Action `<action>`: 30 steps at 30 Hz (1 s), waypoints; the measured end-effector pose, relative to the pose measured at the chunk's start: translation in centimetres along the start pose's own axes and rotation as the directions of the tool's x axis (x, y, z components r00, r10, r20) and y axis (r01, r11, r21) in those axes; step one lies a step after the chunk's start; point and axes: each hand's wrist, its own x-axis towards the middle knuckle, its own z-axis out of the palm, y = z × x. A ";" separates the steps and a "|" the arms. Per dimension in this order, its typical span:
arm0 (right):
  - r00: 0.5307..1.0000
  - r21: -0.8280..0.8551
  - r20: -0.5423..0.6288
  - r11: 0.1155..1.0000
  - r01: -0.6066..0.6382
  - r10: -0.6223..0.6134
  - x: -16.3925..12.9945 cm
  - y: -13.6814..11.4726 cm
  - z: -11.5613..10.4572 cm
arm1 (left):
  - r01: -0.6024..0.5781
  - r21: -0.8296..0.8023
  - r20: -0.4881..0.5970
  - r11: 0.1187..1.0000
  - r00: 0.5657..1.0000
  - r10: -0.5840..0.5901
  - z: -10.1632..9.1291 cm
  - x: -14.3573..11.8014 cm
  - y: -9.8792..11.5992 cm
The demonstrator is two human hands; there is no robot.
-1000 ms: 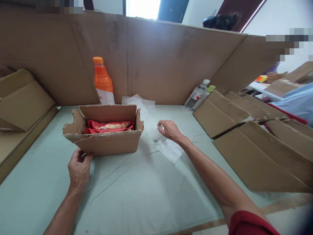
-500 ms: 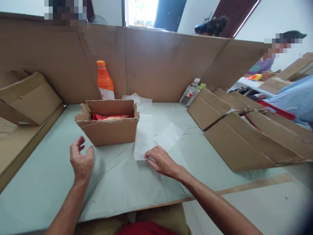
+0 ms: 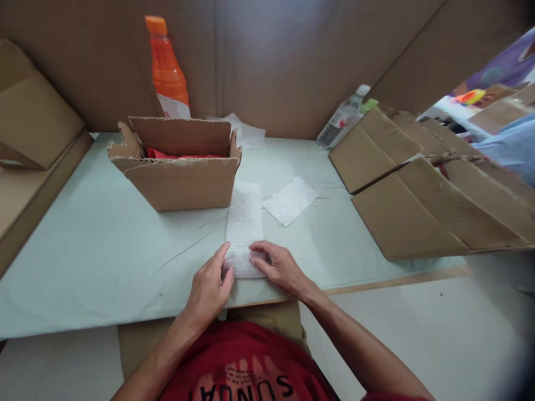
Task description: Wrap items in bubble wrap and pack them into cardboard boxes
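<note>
A strip of bubble wrap (image 3: 244, 214) lies lengthwise in front of me on the pale green table cover, its near end close to the table's front edge. My left hand (image 3: 209, 281) is at the strip's left edge, thumb and fingers apart, fingertips beside or just touching it. Curled over the right side of the near end, my right hand (image 3: 279, 267) has its fingertips on the wrap. A second, smaller bubble wrap piece (image 3: 292, 200) lies flat to the right. Just beyond my left hand stands an open cardboard box (image 3: 184, 184) with red packaging (image 3: 184, 155) inside.
An orange bottle (image 3: 167, 75) and a clear plastic bottle (image 3: 343, 120) stand at the back against a cardboard partition (image 3: 271, 67). Several cardboard boxes (image 3: 412, 214) line the right side. Another box (image 3: 35, 106) sits on the left. A co-worker's purple clothing shows at far right.
My left hand has moved right, from beside the box to the bubble wrap. The strip has come nearer to me with my right hand. My view has tilted down.
</note>
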 end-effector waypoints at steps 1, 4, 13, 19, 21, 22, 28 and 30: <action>0.994 -0.072 -0.098 0.997 0.034 -0.041 -0.5 0.0 0.1 | -0.001 0.048 -0.024 0.999 1.000 0.002 0.0 0.3 -0.1; 0.949 -0.266 -0.233 0.953 0.147 -0.211 -2.2 -0.4 0.7 | 0.000 0.158 -0.055 0.987 0.998 0.009 0.1 0.8 -0.2; 0.955 -0.469 -0.002 0.844 0.260 -0.296 -3.4 0.0 2.7 | -0.048 0.203 -0.125 0.978 0.989 0.074 0.4 1.4 0.0; 0.971 -0.256 -0.041 0.942 0.217 -0.235 -2.7 0.0 1.9 | -0.359 0.165 -0.037 0.919 0.929 0.369 -1.3 -0.8 0.6; 0.990 -0.088 0.004 0.986 0.141 -0.141 -2.9 -0.4 1.5 | -0.367 0.129 0.020 0.921 0.930 0.367 -1.5 -1.6 0.8; 0.995 -0.024 0.041 0.995 0.095 -0.094 -3.0 -0.5 1.4 | -0.344 0.113 0.026 0.932 0.939 0.344 -1.4 -1.8 0.8; 0.950 -0.226 -0.185 0.952 0.208 -0.252 -4.1 -0.5 0.9 | -0.161 0.121 -0.023 0.979 0.986 0.165 -0.6 -1.1 0.5; 0.925 -0.337 -0.135 0.894 0.295 -0.356 -4.5 -0.5 0.9 | -0.166 0.164 -0.057 0.972 0.983 0.177 -0.2 -0.6 0.5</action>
